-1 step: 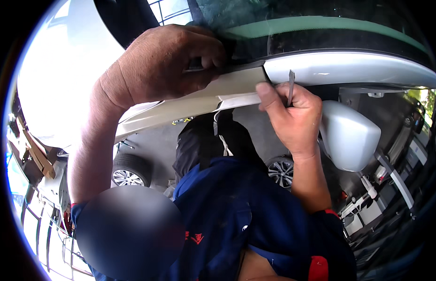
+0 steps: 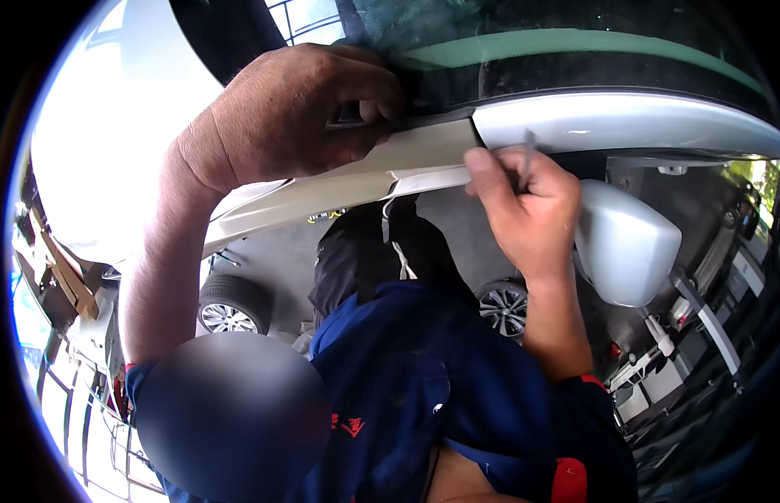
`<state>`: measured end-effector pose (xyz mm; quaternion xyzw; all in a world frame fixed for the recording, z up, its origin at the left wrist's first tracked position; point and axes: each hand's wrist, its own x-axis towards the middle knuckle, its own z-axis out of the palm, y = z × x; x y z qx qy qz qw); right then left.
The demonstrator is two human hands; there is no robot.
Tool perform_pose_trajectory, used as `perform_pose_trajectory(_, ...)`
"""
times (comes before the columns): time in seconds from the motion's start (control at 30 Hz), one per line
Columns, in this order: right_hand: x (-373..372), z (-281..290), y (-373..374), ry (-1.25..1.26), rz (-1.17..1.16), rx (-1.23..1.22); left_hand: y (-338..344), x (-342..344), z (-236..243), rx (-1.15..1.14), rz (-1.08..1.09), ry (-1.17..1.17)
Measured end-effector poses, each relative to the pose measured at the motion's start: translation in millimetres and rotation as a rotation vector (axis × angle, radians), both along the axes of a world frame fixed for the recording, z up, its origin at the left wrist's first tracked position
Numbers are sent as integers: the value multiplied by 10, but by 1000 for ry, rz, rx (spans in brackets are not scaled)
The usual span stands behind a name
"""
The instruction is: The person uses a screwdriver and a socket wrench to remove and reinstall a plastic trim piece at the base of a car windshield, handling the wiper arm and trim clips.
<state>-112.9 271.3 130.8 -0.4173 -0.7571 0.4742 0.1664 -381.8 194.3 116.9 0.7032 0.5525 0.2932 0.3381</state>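
Note:
My left hand (image 2: 302, 117) is over the car's beige pillar panel (image 2: 427, 144), its fingers curled at the dark trim strip (image 2: 436, 118) along the windshield (image 2: 574, 63). Just what its fingertips grip is partly hidden. Right of it, my right hand (image 2: 532, 205) pinches one end of a thin white strip (image 2: 432, 179) between thumb and fingers. From there the strip runs left along the panel's lower edge, with a loose tail dangling. A narrow flat-bladed metal tool (image 2: 529, 151), blurred, sticks up out of the same hand; its handle is hidden in the palm.
A silver side mirror (image 2: 631, 243) juts out close to my right wrist. The silver pillar (image 2: 591, 117) continues right of the beige panel. On the floor stand two wheels, one at left (image 2: 232, 305) and one at right (image 2: 501, 308). The white hood (image 2: 113, 126) fills the left.
My right hand and the metal tool have shifted slightly right, the tool now blurred. The left hand stays in place.

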Motion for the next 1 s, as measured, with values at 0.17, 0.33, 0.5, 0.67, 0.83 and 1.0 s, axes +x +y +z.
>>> perform_pose_trajectory(0.17,-89,172,41,121,48,109,-79,-107,-13,-35,-65,23)
perform_pose_trajectory(0.33,-246,196,25,57,96,176,-101,22,-50,45,2,183)
perform_pose_trajectory(0.5,-288,206,16,-17,79,189,-213,143,-16,31,193,235)
perform_pose_trajectory(0.67,-298,197,64,-2,83,171,-250,238,-98,40,283,188)
perform_pose_trajectory(0.83,-323,198,105,-23,71,68,-225,269,-128,28,376,75)
perform_pose_trajectory(1.0,-374,243,107,-35,74,16,-104,102,-191,169,242,68)
